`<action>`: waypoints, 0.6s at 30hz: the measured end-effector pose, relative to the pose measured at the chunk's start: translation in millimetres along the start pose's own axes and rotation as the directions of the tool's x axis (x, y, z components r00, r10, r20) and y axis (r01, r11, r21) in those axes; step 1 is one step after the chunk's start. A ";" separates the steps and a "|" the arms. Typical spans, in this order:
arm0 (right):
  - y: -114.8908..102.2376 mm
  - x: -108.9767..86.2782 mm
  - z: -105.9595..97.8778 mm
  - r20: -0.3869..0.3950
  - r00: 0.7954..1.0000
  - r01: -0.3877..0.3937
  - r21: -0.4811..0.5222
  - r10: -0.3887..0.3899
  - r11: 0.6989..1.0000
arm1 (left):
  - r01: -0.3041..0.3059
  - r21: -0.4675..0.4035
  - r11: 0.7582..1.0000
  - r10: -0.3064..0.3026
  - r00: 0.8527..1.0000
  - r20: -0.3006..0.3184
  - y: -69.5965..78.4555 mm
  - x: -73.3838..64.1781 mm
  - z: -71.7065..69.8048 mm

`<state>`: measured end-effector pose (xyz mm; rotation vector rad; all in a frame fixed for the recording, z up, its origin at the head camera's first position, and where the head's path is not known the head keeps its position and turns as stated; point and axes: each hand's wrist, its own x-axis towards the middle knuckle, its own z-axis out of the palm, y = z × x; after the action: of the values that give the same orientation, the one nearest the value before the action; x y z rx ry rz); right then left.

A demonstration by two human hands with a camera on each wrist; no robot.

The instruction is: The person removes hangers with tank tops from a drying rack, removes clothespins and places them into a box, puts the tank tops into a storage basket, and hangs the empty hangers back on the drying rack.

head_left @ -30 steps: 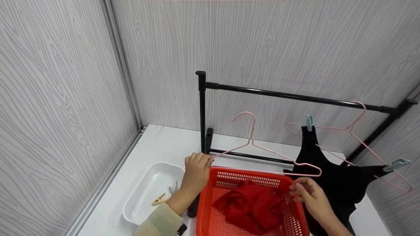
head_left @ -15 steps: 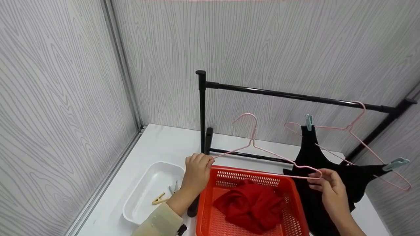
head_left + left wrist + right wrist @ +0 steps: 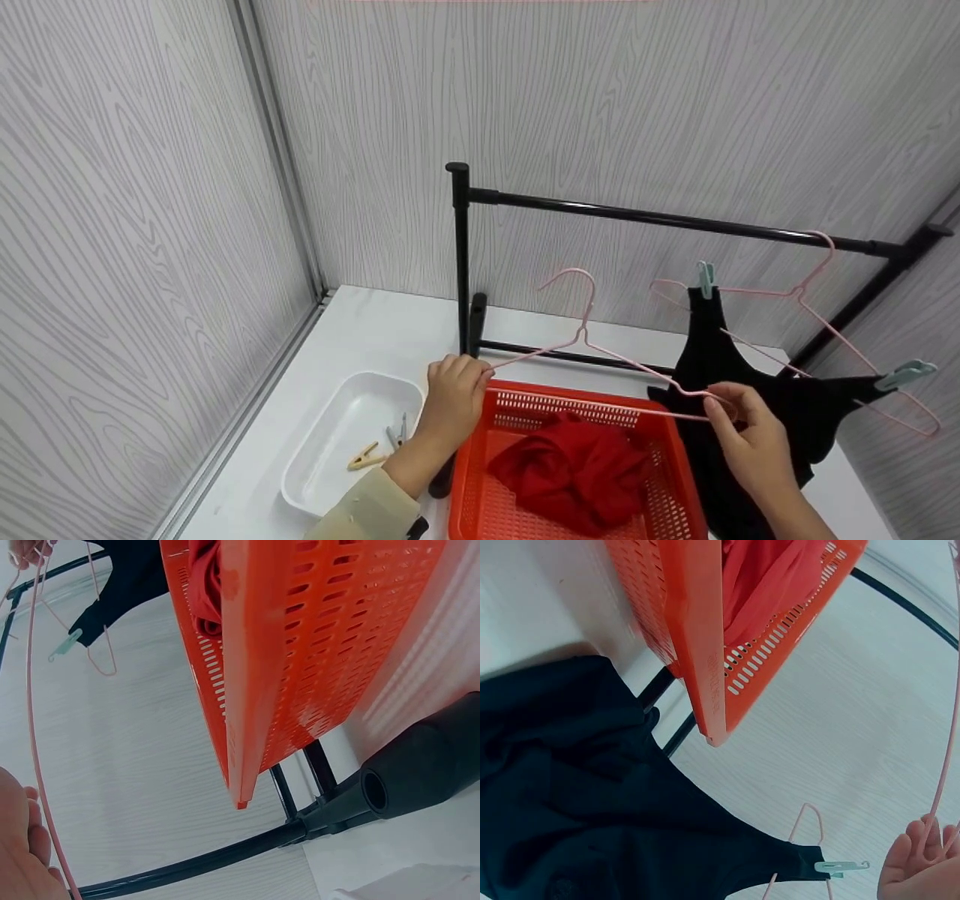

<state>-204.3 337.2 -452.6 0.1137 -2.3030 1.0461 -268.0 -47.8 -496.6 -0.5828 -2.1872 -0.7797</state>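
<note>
A pink wire clothes hanger [image 3: 584,330] is held level above the back rim of a red plastic basket [image 3: 466,480], its hook pointing up. My left hand [image 3: 455,397] grips the hanger's left end. At the other end my right hand [image 3: 752,439] pinches the hanger's right corner between thumb and fingers. Both wrist views show the hanger's lower bar running between the hands; in the right wrist view the fingers [image 3: 922,836] touch the hanger's end. Inside the basket lies a crumpled red cloth garment [image 3: 574,469].
A black rack [image 3: 637,216] stands behind the basket. On its right hangs a black garment [image 3: 757,405] on another pink hanger [image 3: 757,293], clipped with pale green clothespins [image 3: 706,281]. To the left, a white tray [image 3: 300,457] holds a yellow clothespin [image 3: 366,457] and grey ones [image 3: 397,433].
My right hand has moved right from beside the basket rim and taken hold of the hanger's right end. The hanger has shifted slightly down and right; the left hand keeps its grip.
</note>
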 end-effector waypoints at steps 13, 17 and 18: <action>1.7 -4.6 8.5 0.045 0.995 0.091 -0.032 -0.089 0.995 | -0.026 0.002 1.000 0.026 1.000 0.000 0.8 -1.8 1.2; 1.8 -5.0 9.9 0.037 0.994 0.102 -0.037 -0.100 0.994 | -0.038 0.000 0.999 0.038 0.999 -0.010 1.1 -2.5 1.2; 1.9 -5.1 10.1 0.034 0.994 0.101 -0.034 -0.100 0.994 | -0.039 0.001 0.999 0.039 0.999 -0.010 1.2 -2.7 1.3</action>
<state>-205.6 330.4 -461.8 0.2317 -2.3177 0.9584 -266.3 -46.5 -498.9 -0.6183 -2.1609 -0.7601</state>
